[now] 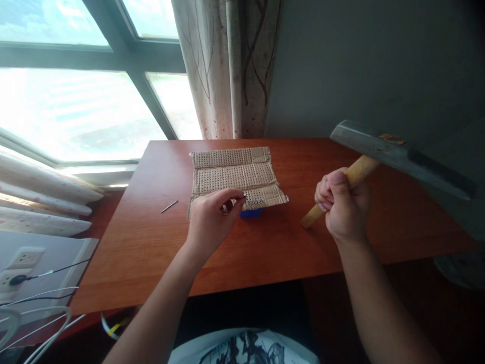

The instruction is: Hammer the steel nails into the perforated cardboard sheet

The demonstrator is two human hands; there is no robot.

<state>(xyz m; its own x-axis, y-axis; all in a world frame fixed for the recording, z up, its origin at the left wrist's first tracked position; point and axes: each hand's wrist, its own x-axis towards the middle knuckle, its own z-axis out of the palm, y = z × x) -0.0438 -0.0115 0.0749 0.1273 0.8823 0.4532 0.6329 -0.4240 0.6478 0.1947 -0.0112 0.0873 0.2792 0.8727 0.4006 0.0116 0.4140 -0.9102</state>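
Note:
My right hand (343,202) is wrapped round the wooden handle of a hammer (367,144), holding it raised above the right side of the table. The long metal head points up and to the right. Over the near part of a piece of cardboard (231,174) dotted with rows of holes, my left hand (214,212) pinches a small nail (244,194) between thumb and finger. Only its shiny top shows. Beside it, a short row of nails (255,201) stands in the cardboard. Part of a blue object (250,213) shows under the near edge.
A loose metal nail or pin (169,207) lies on the brown wooden table (265,253), left of the cardboard. Windows and curtains (212,65) border the far left. A wall outlet (25,258) with a plug and several cables (49,313) is at lower left.

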